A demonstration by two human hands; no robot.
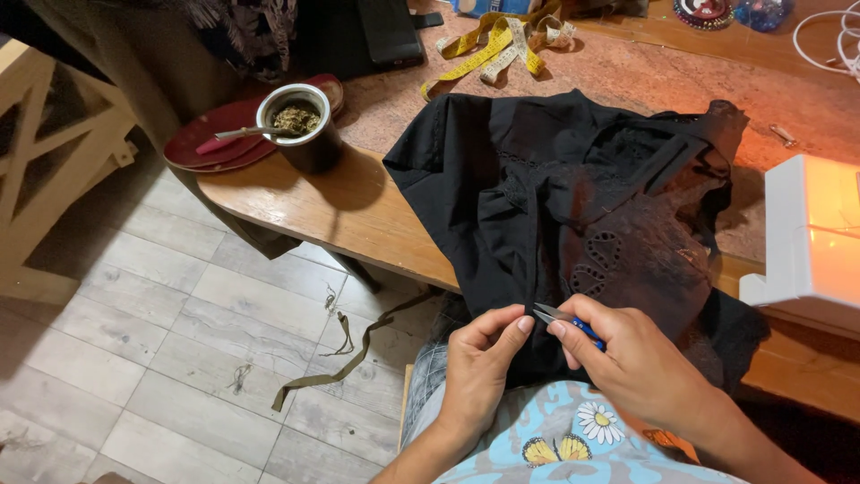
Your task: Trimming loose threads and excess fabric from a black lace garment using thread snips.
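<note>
A black garment (pixel 555 197) with eyelet lace lies over the wooden table's front edge and hangs down to my lap. My left hand (pixel 479 367) pinches the garment's lower edge between thumb and fingers. My right hand (pixel 632 358) holds small blue-handled thread snips (pixel 566 321), their metal tips pointing left at the pinched cloth, close to my left thumb.
A wooden table (pixel 305 202) carries a metal cup with a straw (pixel 300 125), red plates (pixel 210 139), a yellow tape measure (pixel 497 45) and a white sewing machine (pixel 820 233) at the right. An olive fabric strip (pixel 345 354) and thread scraps lie on the tiled floor.
</note>
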